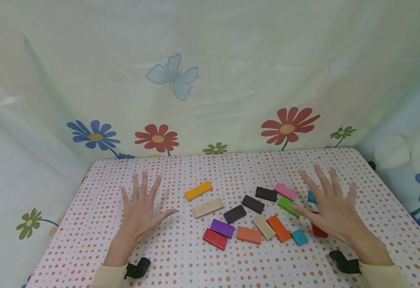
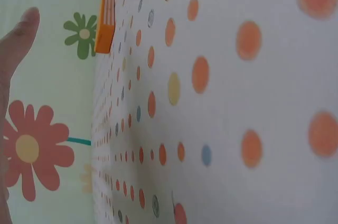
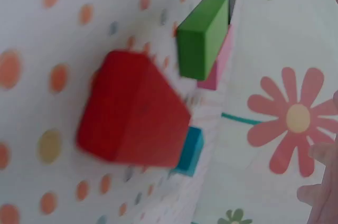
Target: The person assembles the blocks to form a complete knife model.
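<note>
My left hand [image 1: 140, 214] is spread with straight fingers over the left part of the dotted table, holding nothing. Its thumb points toward a yellow-orange block [image 1: 199, 191] and a beige block [image 1: 208, 208]. On the other side my right hand [image 1: 333, 212] is spread too, fingers straight and nothing held. It overlaps a red block [image 1: 319, 229] and a blue block [image 1: 311, 197] in the head view, and its thumb tip is close to a green block [image 1: 288, 207]. The right wrist view shows the red block [image 3: 132, 110] large and near, with the green block [image 3: 203, 39] beyond.
Between the hands lie several more blocks: black [image 1: 266, 194], pink [image 1: 285, 191], purple [image 1: 222, 228], red [image 1: 215, 239], salmon [image 1: 249, 235], orange [image 1: 279, 228] and teal [image 1: 299, 237]. A flowered curtain [image 1: 217, 100] hangs behind the dotted table [image 1: 174, 264] and along both sides.
</note>
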`<move>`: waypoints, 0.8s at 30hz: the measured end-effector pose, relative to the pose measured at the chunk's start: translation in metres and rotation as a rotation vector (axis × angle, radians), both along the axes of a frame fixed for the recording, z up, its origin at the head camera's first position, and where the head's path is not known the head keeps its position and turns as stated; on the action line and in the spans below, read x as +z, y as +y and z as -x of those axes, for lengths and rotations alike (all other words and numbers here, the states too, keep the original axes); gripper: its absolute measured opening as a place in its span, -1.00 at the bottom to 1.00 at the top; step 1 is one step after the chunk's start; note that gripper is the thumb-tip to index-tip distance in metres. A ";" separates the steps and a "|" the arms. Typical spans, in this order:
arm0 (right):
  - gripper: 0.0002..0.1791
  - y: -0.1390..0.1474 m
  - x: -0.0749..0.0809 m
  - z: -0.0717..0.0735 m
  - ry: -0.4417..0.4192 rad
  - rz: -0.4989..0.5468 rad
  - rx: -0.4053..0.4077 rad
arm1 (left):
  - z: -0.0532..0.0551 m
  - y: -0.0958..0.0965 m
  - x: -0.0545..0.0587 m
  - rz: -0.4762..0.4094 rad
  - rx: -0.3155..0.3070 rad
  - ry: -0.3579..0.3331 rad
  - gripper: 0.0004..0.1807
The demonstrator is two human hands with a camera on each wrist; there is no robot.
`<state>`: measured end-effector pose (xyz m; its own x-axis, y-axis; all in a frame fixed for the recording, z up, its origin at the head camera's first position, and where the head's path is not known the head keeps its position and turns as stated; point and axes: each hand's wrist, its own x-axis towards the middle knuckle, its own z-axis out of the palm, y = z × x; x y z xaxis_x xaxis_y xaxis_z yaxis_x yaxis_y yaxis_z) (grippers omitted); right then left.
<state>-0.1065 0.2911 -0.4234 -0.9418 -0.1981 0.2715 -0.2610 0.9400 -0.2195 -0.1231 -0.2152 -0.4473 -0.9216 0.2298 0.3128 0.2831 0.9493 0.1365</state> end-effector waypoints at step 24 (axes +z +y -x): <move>-0.16 -0.135 0.035 0.045 0.013 0.092 0.436 | 0.038 0.074 -0.008 -0.484 -0.161 -0.270 -0.30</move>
<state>-0.1516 0.1557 -0.3883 -0.7721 -0.5502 0.3179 -0.6318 0.7185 -0.2909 -0.1613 -0.1412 -0.4557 -0.9487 0.2626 0.1759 0.3133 0.7084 0.6324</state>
